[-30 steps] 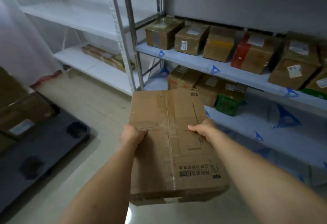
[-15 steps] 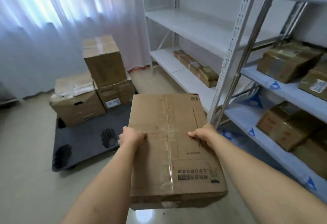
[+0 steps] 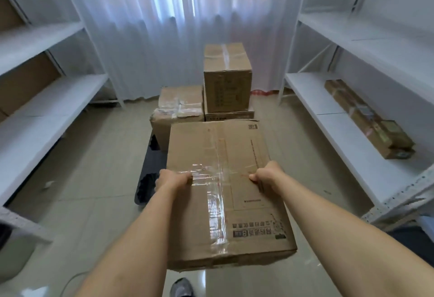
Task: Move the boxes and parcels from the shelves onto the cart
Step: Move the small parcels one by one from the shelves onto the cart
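A person holds a big flat cardboard box [image 3: 225, 186] out in front, up in the air above the floor [image 3: 77, 193]. The left hand [image 3: 172, 179] grips the left edge of the box, with the thumb on top and the other fingers tucked under where they cannot be seen. The right hand [image 3: 265, 174] grips the right edge the same way. The box lies flat, with its wide top facing up. Its long side runs away from the person, toward the curtain [image 3: 178, 26]. The near end has dark printed letters, and they read upside down from here. A shiny strip of clear tape runs down the middle of the top. The far end of the box reaches over the dark cart [image 3: 150, 167], which sits low on the floor. Three more boxes are on the cart: a tall box [image 3: 226, 78] stacked on a low box [image 3: 229, 116], and a taped box [image 3: 178, 111] beside them on the left. White shelves [image 3: 352, 118] stand on both sides. A long parcel [image 3: 368, 118] lies on the right shelf.
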